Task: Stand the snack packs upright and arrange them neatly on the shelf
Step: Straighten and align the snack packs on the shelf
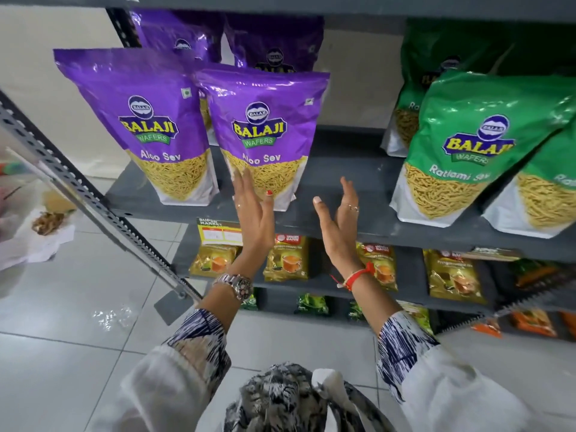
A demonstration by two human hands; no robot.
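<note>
Two purple Aloo Sev packs stand upright at the front left of the grey shelf: one at the left and one beside it. More purple packs stand behind them. Green Ratlami Sev packs lean at the right, with another green pack behind. My left hand is open, its fingertips at the lower front of the second purple pack. My right hand is open in front of the bare middle of the shelf, holding nothing.
A slotted metal upright slants across the left. Yellow tea packets and a price label sit on the shelf below, green and orange packets lower still. White floor tiles lie underneath.
</note>
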